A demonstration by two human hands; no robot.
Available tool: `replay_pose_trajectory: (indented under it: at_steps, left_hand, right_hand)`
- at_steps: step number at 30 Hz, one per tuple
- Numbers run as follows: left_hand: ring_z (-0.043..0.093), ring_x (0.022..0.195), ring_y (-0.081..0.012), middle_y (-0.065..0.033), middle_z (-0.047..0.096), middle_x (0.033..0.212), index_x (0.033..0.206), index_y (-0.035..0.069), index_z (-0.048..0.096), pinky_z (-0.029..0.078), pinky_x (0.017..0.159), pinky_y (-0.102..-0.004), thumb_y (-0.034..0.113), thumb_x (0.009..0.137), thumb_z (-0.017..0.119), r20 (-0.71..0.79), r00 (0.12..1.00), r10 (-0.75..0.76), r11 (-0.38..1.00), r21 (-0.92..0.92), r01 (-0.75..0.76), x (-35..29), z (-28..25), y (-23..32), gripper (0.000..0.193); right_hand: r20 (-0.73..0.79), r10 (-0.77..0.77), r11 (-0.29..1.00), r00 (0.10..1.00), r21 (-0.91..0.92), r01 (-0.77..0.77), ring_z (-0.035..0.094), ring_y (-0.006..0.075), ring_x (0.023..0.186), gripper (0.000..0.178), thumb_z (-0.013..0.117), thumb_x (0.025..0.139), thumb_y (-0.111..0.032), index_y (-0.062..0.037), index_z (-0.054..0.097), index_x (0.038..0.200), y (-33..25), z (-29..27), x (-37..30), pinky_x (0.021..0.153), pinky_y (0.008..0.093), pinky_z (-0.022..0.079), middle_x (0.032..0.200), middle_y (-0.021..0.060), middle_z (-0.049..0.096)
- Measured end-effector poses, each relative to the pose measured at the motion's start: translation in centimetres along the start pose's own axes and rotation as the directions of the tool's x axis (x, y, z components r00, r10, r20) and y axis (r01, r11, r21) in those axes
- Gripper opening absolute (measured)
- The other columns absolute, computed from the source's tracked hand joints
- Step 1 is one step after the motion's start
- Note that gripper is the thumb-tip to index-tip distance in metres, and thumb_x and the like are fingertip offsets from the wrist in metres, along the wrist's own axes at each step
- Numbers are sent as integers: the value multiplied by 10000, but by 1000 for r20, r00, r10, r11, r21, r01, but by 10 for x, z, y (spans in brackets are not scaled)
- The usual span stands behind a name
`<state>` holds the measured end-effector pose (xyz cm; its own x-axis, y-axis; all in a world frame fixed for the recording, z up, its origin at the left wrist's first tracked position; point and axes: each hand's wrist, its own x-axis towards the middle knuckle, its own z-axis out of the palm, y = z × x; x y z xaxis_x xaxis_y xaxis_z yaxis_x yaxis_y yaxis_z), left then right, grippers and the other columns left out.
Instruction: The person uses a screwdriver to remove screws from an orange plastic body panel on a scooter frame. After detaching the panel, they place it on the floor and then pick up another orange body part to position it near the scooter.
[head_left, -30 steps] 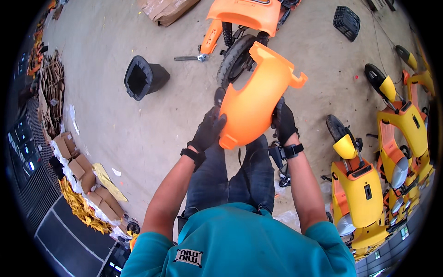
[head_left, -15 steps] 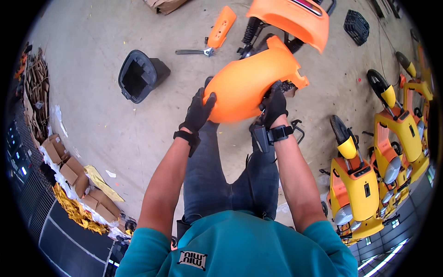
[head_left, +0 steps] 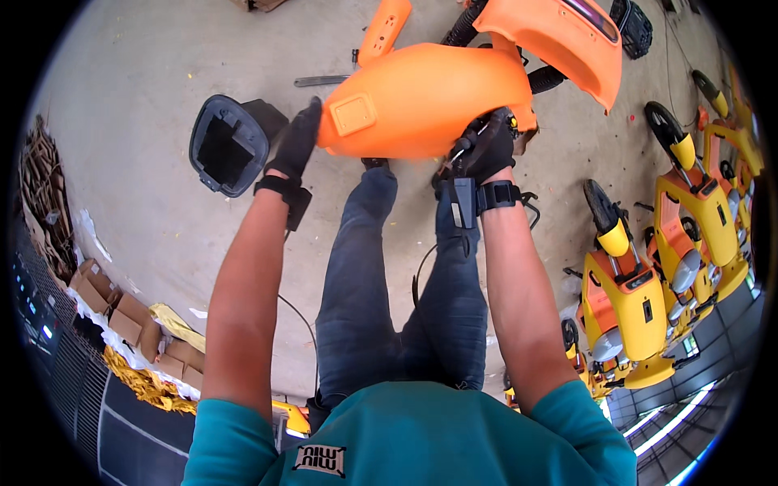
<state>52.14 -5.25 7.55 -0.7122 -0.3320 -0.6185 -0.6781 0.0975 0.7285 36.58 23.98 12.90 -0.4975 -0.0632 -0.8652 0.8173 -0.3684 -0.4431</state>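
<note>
I have both gloved hands on the orange body panel [head_left: 421, 101]: left hand [head_left: 296, 142] clamped on its end, right hand [head_left: 485, 150] gripping underneath. It hangs over the orange scooter [head_left: 559, 36], apparently not yet seated.

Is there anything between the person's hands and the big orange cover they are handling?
Nothing visible. The left hand grips the left end of the orange cover, the right hand its lower right edge; only black gloves lie between skin and plastic.

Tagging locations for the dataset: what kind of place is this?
Likely an assembly or repair workshop for small scooters: bare concrete floor, a row of yellow scooters, cardboard boxes, and an orange body panel in gloved hands.
</note>
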Motion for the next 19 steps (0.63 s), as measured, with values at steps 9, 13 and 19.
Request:
replay_pose_trajectory:
  at_steps: [9, 13, 19]
  left_hand:
    - [542, 1171, -124, -12, 574, 1277, 1332, 117, 526, 478, 937, -329, 570, 987, 430, 132, 882, -453, 747, -484, 456, -45, 12, 16, 577]
    - [531, 1227, -142, -27, 551, 1340, 1372, 119, 495, 469, 975, -326, 473, 1020, 432, 103, 896, -431, 689, -603, 401, -56, 29, 7, 503]
    - [521, 1241, -162, -53, 501, 1397, 1439, 115, 416, 416, 1034, -320, 447, 1025, 438, 17, 973, -231, 673, -720, 172, -34, 31, -32, 531]
  right_hand:
    - [158, -11, 1000, 987, -17, 14, 350, 75, 465, 392, 374, 1018, -519, -168, 504, 900, -8, -29, -2, 410, 225, 295, 632, -52, 410]
    - [213, -20, 999, 977, 51, 10, 332, 66, 442, 378, 322, 1036, -477, -170, 518, 937, -5, -47, 7, 406, 211, 289, 620, -52, 433]
    - [422, 29, 963, 906, 232, -139, 365, 94, 454, 379, 391, 1011, -473, -136, 545, 929, -3, -68, 42, 414, 231, 314, 654, -29, 481]
